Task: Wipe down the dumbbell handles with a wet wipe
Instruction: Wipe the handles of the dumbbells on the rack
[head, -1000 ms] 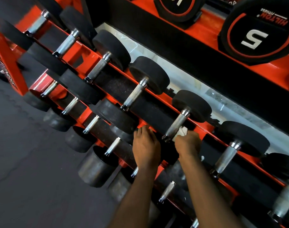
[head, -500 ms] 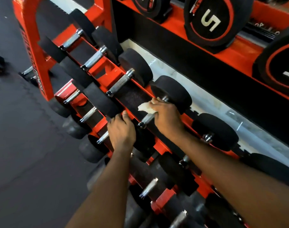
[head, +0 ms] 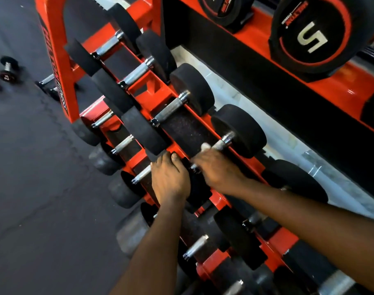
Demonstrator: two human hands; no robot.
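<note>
Several black dumbbells with chrome handles lie side by side on the top tier of a red rack (head: 54,50). My right hand (head: 219,170) is wrapped round the chrome handle (head: 222,142) of one dumbbell, with a white wet wipe (head: 204,147) pressed against it; only a corner of the wipe shows above my fingers. My left hand (head: 170,177) grips the near black head (head: 197,188) of that same dumbbell. The handle to the left (head: 171,109) is bare.
Lower tiers hold more dumbbells (head: 122,188). A large black weight marked 5 (head: 311,37) stands on a red shelf behind. Small dumbbells (head: 8,70) lie on the dark rubber floor at far left. A pale floor strip (head: 277,133) runs behind the rack.
My right hand with the wipe has slid down the handle toward the near end. A second ago both hands were at another dumbbell farther right along the rack.
</note>
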